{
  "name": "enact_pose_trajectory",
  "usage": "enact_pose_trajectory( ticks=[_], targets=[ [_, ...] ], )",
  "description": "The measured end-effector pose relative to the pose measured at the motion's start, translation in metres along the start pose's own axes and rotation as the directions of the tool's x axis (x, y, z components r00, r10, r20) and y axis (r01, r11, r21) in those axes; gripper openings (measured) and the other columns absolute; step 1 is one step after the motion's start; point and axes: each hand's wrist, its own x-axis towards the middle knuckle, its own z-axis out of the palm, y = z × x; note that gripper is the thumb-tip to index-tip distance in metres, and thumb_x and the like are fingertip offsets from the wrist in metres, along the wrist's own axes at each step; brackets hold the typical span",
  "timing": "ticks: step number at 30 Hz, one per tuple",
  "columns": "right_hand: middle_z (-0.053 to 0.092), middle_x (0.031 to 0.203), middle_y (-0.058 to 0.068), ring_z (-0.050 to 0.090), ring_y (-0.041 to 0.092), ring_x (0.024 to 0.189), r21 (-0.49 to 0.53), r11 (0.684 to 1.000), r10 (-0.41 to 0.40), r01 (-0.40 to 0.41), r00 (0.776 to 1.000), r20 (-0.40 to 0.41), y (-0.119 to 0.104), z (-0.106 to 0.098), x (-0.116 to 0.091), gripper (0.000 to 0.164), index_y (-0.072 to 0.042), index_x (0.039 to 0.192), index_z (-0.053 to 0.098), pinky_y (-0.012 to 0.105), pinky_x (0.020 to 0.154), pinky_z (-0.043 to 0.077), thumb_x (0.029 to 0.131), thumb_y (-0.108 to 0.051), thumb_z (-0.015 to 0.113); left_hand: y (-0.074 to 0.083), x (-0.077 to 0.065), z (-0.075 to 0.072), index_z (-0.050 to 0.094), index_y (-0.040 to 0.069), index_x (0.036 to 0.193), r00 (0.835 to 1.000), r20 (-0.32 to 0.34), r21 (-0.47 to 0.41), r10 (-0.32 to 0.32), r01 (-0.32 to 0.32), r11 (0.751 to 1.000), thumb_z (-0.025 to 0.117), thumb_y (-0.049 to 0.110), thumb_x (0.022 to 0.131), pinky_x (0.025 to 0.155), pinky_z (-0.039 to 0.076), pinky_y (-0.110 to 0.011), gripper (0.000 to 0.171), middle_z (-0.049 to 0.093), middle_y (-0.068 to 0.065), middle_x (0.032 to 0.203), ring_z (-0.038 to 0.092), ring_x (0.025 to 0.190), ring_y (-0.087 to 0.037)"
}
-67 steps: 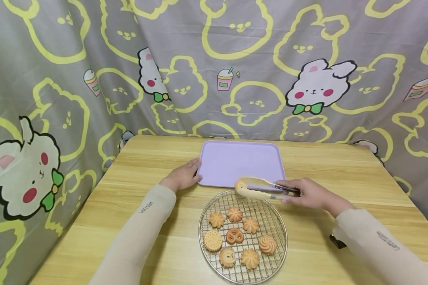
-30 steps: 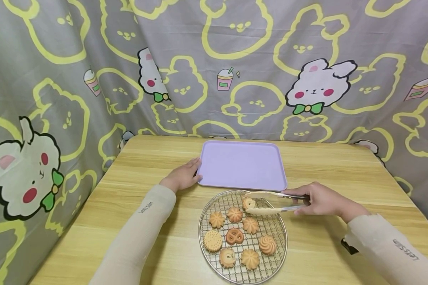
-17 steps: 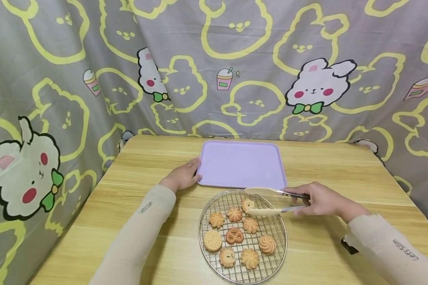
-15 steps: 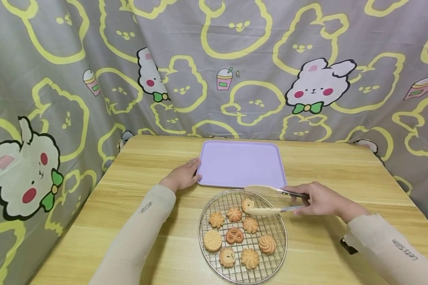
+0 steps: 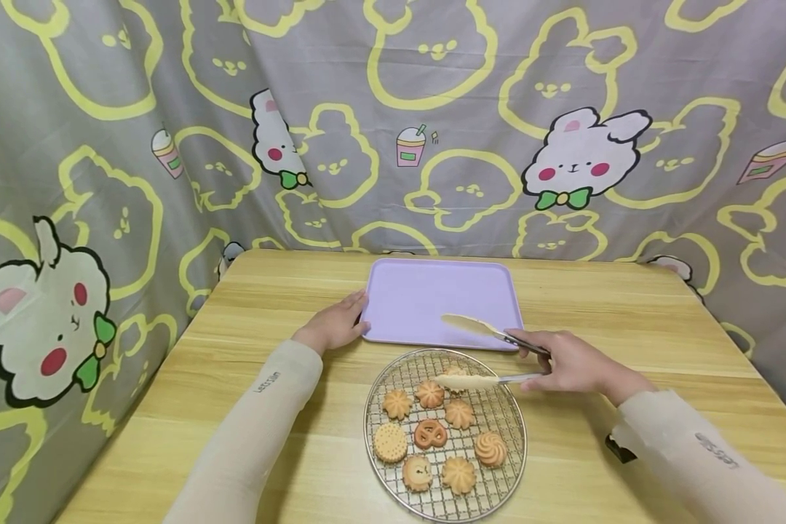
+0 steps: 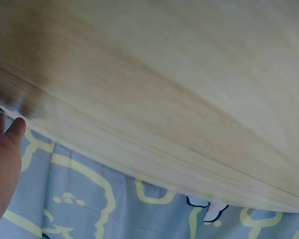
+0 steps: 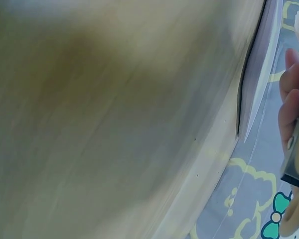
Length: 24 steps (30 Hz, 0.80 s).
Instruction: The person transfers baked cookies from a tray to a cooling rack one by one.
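Observation:
My right hand (image 5: 571,360) grips food tongs (image 5: 474,325), whose cream-tipped arms are spread wide with nothing pinched between them. One tip hangs over the lilac tray (image 5: 406,295); the other covers part of a cookie (image 5: 455,370) on the round wire rack (image 5: 501,416). Resting at the tray's left edge is my left hand (image 5: 335,324), its fingers fairly straight against the rim. Around a pretzel-shaped cookie (image 5: 430,434) lie several flower-shaped cookies, a round dotted cookie (image 5: 390,442) and a swirl cookie (image 5: 490,450). In the right wrist view the tongs' metal handle (image 7: 295,164) shows in my fingers.
The wooden table (image 5: 255,306) carries the tray at the back and the rack in front of it. A grey curtain (image 5: 360,196) with yellow cartoon outlines hangs along the table's back and sides.
The tongs carried a cookie from the tray's front edge to the top of the rack and released it. Their arms spread wider, and the right hand moved slightly left. The left hand stayed put.

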Motion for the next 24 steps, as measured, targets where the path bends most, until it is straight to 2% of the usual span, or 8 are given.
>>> enact_pose_trajectory(
  ticks=[4, 9, 14, 17, 21, 24],
  targets=[
    [0.062, 0.087, -0.003, 0.045, 0.002, 0.054, 0.012, 0.998, 0.055, -0.055, 0.998, 0.0, -0.003, 0.0, 0.004, 0.089, -0.009, 0.144, 0.042, 0.022, 0.051, 0.042, 0.072, -0.041, 0.083, 0.0, 0.001, 0.0, 0.015, 0.004, 0.152, 1.0, -0.001, 0.0, -0.001, 0.001, 1.0, 0.039, 0.043, 0.101, 0.116, 0.016, -0.038, 0.069, 0.011, -0.01, 0.158, 0.012, 0.143, -0.025],
    [0.055, 0.069, -0.003, 0.044, 0.006, 0.054, 0.035, 0.992, 0.12, -0.119, 0.993, -0.017, -0.003, 0.002, 0.009, 0.092, -0.01, 0.145, 0.041, 0.024, 0.052, 0.041, 0.071, -0.042, 0.083, 0.0, 0.0, 0.0, 0.015, 0.004, 0.152, 1.0, -0.001, 0.002, -0.006, 0.006, 1.0, 0.039, 0.043, 0.101, 0.116, 0.016, -0.038, 0.069, 0.011, -0.01, 0.158, 0.011, 0.144, -0.024],
    [0.053, 0.065, -0.004, 0.046, 0.009, 0.054, 0.071, 0.983, 0.174, -0.17, 0.983, -0.054, -0.002, 0.003, 0.014, 0.096, -0.009, 0.147, 0.037, 0.025, 0.05, 0.042, 0.07, -0.044, 0.083, 0.0, 0.001, 0.001, 0.015, 0.004, 0.152, 1.0, -0.002, 0.003, -0.008, 0.008, 1.0, 0.039, 0.043, 0.101, 0.116, 0.016, -0.038, 0.069, 0.011, -0.01, 0.158, 0.011, 0.144, -0.024],
    [0.054, 0.067, -0.002, 0.045, 0.009, 0.053, 0.075, 0.98, 0.189, -0.183, 0.978, -0.088, -0.002, 0.004, 0.017, 0.098, -0.008, 0.148, 0.036, 0.026, 0.049, 0.041, 0.071, -0.046, 0.081, 0.0, 0.001, 0.002, 0.015, 0.004, 0.152, 1.0, -0.004, 0.005, -0.006, 0.006, 1.0, 0.039, 0.043, 0.101, 0.115, 0.016, -0.038, 0.069, 0.012, -0.01, 0.158, 0.011, 0.144, -0.024],
    [0.06, 0.088, 0.002, 0.047, 0.011, 0.056, 0.093, 0.974, 0.215, -0.205, 0.968, -0.127, -0.001, 0.004, 0.021, 0.1, -0.007, 0.149, 0.033, 0.026, 0.05, 0.042, 0.071, -0.049, 0.081, 0.0, 0.001, 0.001, 0.015, 0.004, 0.152, 1.0, -0.006, 0.007, -0.002, 0.002, 1.0, 0.039, 0.043, 0.101, 0.116, 0.016, -0.038, 0.069, 0.012, -0.01, 0.158, 0.011, 0.144, -0.024],
    [0.061, 0.097, 0.003, 0.048, 0.012, 0.058, 0.119, 0.966, 0.245, -0.229, 0.958, -0.149, -0.001, 0.004, 0.023, 0.101, -0.009, 0.149, 0.032, 0.026, 0.05, 0.043, 0.07, -0.049, 0.081, 0.0, 0.001, 0.001, 0.015, 0.004, 0.152, 1.0, -0.008, 0.006, -0.001, 0.001, 1.0, 0.039, 0.043, 0.101, 0.116, 0.016, -0.038, 0.069, 0.012, -0.01, 0.158, 0.012, 0.144, -0.024]
  ],
)
